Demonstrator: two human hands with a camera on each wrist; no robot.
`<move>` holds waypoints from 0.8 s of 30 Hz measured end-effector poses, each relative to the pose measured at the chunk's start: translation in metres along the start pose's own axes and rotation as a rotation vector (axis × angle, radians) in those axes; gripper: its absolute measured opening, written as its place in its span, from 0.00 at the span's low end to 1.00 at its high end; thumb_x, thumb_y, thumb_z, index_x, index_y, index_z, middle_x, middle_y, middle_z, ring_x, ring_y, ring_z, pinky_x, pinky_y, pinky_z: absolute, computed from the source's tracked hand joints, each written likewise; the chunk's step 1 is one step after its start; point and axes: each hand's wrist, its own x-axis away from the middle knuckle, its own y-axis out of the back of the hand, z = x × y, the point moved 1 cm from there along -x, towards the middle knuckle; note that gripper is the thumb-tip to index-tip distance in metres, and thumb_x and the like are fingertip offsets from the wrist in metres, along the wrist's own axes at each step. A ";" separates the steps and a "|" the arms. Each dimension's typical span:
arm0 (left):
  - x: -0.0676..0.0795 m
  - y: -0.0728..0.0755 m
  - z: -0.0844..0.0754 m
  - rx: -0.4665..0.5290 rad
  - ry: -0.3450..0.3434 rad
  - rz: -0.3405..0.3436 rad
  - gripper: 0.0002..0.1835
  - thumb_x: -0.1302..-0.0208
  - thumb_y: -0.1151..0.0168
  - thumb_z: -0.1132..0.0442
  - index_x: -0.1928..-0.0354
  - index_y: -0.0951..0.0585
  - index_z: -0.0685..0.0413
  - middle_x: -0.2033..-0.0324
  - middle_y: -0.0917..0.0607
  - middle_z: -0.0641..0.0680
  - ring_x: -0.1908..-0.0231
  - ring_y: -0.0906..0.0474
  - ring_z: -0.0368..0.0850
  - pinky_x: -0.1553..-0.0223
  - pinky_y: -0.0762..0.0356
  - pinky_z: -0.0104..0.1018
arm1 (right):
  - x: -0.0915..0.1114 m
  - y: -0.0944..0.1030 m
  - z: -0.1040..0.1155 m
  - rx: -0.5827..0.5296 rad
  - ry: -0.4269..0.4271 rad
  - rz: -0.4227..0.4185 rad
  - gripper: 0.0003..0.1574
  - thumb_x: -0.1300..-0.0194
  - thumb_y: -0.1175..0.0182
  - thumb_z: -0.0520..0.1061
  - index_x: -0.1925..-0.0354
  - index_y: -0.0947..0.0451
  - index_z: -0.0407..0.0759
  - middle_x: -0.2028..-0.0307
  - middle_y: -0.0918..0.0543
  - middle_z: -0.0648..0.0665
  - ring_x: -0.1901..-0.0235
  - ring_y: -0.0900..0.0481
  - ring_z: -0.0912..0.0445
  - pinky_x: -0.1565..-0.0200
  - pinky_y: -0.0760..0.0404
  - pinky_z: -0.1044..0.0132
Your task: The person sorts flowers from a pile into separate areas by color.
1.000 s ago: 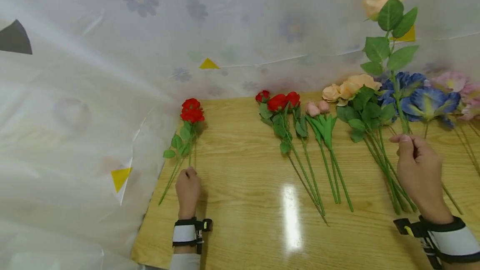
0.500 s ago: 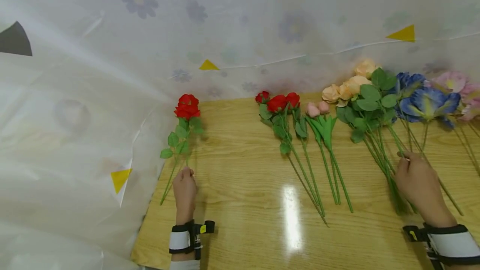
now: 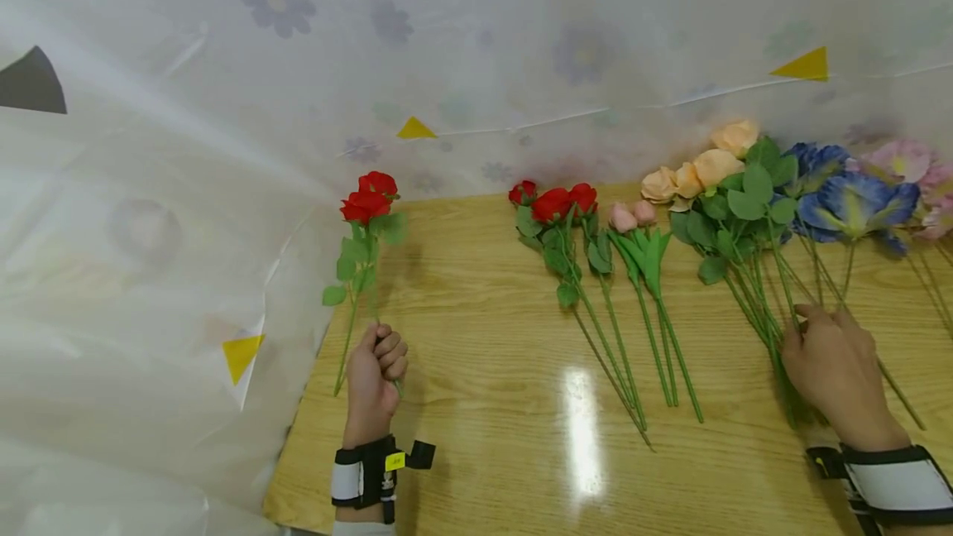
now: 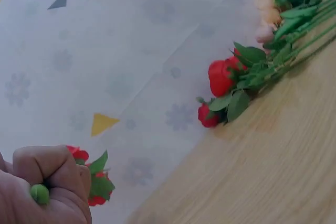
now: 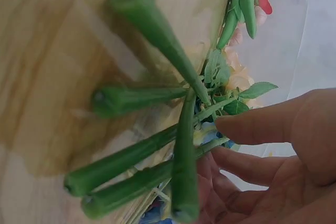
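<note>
My left hand grips the stem of a red rose in a fist at the table's left end. The green stem end pokes out of the fist in the left wrist view. Two red blooms overlap above it, and a second stem runs down beside the hand. At the right, my right hand is low over a bunch of peach roses. Its thumb and index finger pinch one green stem, while several other stem ends splay out beside them. The other right fingers are partly hidden.
Red roses and pink tulips lie mid-table, heads toward the back. Blue flowers and pink flowers lie beyond the peach roses. A pale plastic sheet rises behind and left of the wooden table.
My right hand has lowered the upright peach rose onto the peach bunch. My left hand has turned, its curled fingers now showing, and the red blooms have shifted slightly up and left.
</note>
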 end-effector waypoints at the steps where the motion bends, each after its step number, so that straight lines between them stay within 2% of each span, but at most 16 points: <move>1: 0.000 -0.001 0.000 0.110 0.040 0.039 0.19 0.20 0.65 0.52 0.70 0.34 0.53 0.82 0.50 0.45 0.83 0.60 0.36 0.83 0.60 0.27 | 0.000 0.000 0.000 0.001 -0.006 0.003 0.24 0.32 0.47 0.34 0.47 0.33 0.11 0.63 0.23 0.20 0.65 0.32 0.31 0.64 0.37 0.38; 4: 0.002 -0.002 -0.002 0.338 0.124 0.153 0.20 0.20 0.68 0.52 0.70 0.33 0.53 0.80 0.52 0.43 0.82 0.61 0.35 0.82 0.60 0.26 | 0.001 0.001 0.002 -0.008 -0.021 -0.016 0.27 0.31 0.46 0.36 0.44 0.36 0.11 0.60 0.27 0.17 0.60 0.35 0.28 0.58 0.40 0.34; 6: 0.003 -0.004 -0.003 0.417 0.156 0.252 0.22 0.20 0.70 0.52 0.69 0.33 0.54 0.79 0.53 0.43 0.82 0.61 0.34 0.82 0.59 0.26 | 0.001 0.002 0.006 -0.018 -0.024 -0.053 0.28 0.32 0.45 0.35 0.43 0.36 0.12 0.60 0.30 0.16 0.58 0.38 0.25 0.55 0.43 0.32; 7: 0.003 -0.005 -0.003 0.425 0.162 0.301 0.22 0.20 0.72 0.52 0.69 0.33 0.54 0.79 0.53 0.43 0.82 0.61 0.34 0.82 0.59 0.26 | 0.002 0.003 0.007 -0.021 -0.023 -0.077 0.29 0.33 0.44 0.35 0.43 0.37 0.12 0.61 0.30 0.16 0.58 0.38 0.25 0.54 0.44 0.31; 9: 0.004 -0.009 -0.004 0.371 0.141 0.389 0.24 0.19 0.75 0.53 0.68 0.33 0.54 0.79 0.54 0.43 0.82 0.60 0.35 0.82 0.59 0.26 | 0.002 0.004 0.012 -0.035 -0.016 -0.129 0.28 0.34 0.43 0.34 0.43 0.36 0.13 0.62 0.31 0.17 0.57 0.38 0.24 0.52 0.46 0.30; 11: 0.005 -0.014 -0.003 0.260 0.088 0.440 0.24 0.19 0.76 0.53 0.69 0.33 0.54 0.80 0.54 0.45 0.83 0.60 0.36 0.83 0.60 0.27 | 0.002 0.005 0.018 -0.065 0.008 -0.187 0.27 0.35 0.43 0.33 0.43 0.34 0.14 0.62 0.30 0.18 0.57 0.38 0.25 0.50 0.46 0.31; 14: 0.007 -0.025 0.001 0.044 -0.024 0.438 0.22 0.19 0.75 0.55 0.70 0.34 0.53 0.83 0.53 0.47 0.85 0.60 0.37 0.85 0.60 0.28 | 0.000 0.006 0.031 -0.125 0.074 -0.265 0.24 0.37 0.41 0.32 0.45 0.29 0.18 0.61 0.27 0.20 0.60 0.34 0.27 0.55 0.41 0.34; 16: 0.008 -0.034 0.006 -0.068 -0.082 0.420 0.21 0.19 0.72 0.55 0.71 0.35 0.53 0.84 0.51 0.48 0.86 0.59 0.38 0.86 0.59 0.29 | 0.000 0.006 0.043 -0.171 0.117 -0.280 0.21 0.36 0.41 0.33 0.47 0.26 0.21 0.60 0.26 0.23 0.62 0.31 0.31 0.61 0.37 0.41; 19: 0.011 -0.048 0.018 -0.173 -0.137 0.430 0.20 0.19 0.70 0.55 0.70 0.35 0.53 0.84 0.49 0.48 0.87 0.58 0.38 0.87 0.58 0.29 | 0.001 0.005 0.065 -0.257 0.178 -0.243 0.18 0.33 0.41 0.35 0.47 0.24 0.27 0.61 0.24 0.30 0.65 0.28 0.45 0.65 0.33 0.58; 21: 0.012 -0.057 0.028 -0.222 -0.166 0.466 0.20 0.19 0.70 0.56 0.69 0.35 0.54 0.84 0.47 0.48 0.86 0.57 0.38 0.87 0.57 0.29 | 0.002 0.005 0.082 -0.332 0.198 -0.176 0.17 0.30 0.43 0.39 0.45 0.23 0.32 0.60 0.24 0.37 0.64 0.29 0.55 0.66 0.35 0.67; 24: 0.014 -0.073 0.047 -0.296 -0.210 0.533 0.19 0.19 0.71 0.58 0.66 0.33 0.54 0.83 0.46 0.48 0.86 0.55 0.38 0.87 0.56 0.30 | 0.003 0.006 0.110 -0.439 0.235 -0.087 0.17 0.26 0.46 0.43 0.42 0.23 0.40 0.58 0.23 0.44 0.64 0.29 0.65 0.67 0.32 0.75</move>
